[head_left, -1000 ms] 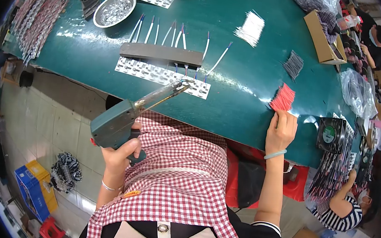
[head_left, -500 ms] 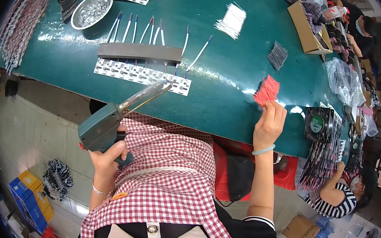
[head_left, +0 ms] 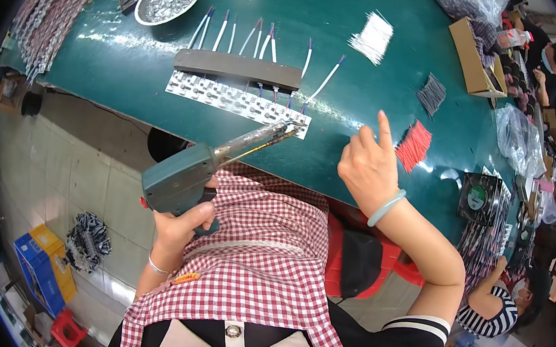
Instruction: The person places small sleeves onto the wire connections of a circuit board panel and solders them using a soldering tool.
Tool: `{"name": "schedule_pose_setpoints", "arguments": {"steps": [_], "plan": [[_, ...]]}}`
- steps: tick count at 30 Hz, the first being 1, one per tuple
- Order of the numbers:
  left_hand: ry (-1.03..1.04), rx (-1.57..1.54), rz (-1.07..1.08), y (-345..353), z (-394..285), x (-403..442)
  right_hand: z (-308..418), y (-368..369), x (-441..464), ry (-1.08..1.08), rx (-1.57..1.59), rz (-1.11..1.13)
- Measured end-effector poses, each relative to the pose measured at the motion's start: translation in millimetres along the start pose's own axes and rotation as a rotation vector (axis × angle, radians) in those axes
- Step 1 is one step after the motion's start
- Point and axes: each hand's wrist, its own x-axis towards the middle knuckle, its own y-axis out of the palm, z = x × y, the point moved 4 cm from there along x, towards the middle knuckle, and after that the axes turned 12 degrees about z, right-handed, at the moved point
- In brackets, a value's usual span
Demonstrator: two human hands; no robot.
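Note:
My left hand (head_left: 181, 226) is wrapped round the handle of a green soldering gun (head_left: 179, 178). The gun's long tip rests over the right end of a white strip of metal-dotted boards (head_left: 218, 97). A dark grey bar (head_left: 235, 68) lies along the strip, with white-sleeved wires (head_left: 329, 77) sticking out behind it. My right hand (head_left: 370, 163) is over the table, right of the gun tip and left of a pile of red tubes (head_left: 414, 146). Its index finger is stretched out, the others are bent; nothing shows in it.
A metal bowl (head_left: 169, 1) of small parts stands at the back left, near a bundle of wired strips (head_left: 54, 14). White tubes (head_left: 372, 38) and grey tubes (head_left: 431, 95) lie at the back right. A black fan (head_left: 482, 199) and a cardboard box (head_left: 470, 58) are farther right. Co-workers sit at the right.
My right hand has left the red tubes and moved left, its index finger now extended. My left hand still holds the gun over the strip. The camera view has shifted.

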Motion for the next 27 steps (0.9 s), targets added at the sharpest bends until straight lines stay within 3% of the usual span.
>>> {"name": "schedule_pose_setpoints", "arguments": {"steps": [4,8,10,18,21,27], "plan": [[-0.038,-0.005,0.0,-1.6,1.2,-7.3,-9.9,-4.8,-7.7,0.047,0.197,-0.083],[-0.075,0.009,0.023,-4.3,4.0,-7.7,10.3,-11.1,-7.9,0.123,0.657,-0.47],[-0.099,0.043,0.009,-3.8,5.9,-8.9,25.6,-2.7,-0.9,0.189,0.704,-0.594],[-0.107,0.44,0.041,2.4,8.3,-8.2,48.6,15.4,7.5,0.287,0.788,-0.62],[0.063,0.701,0.186,7.8,3.8,1.2,50.3,16.1,8.4,0.277,0.771,-0.611],[0.109,0.838,0.212,20.0,-7.6,11.2,51.4,16.4,8.6,0.243,0.763,-0.602]]}}
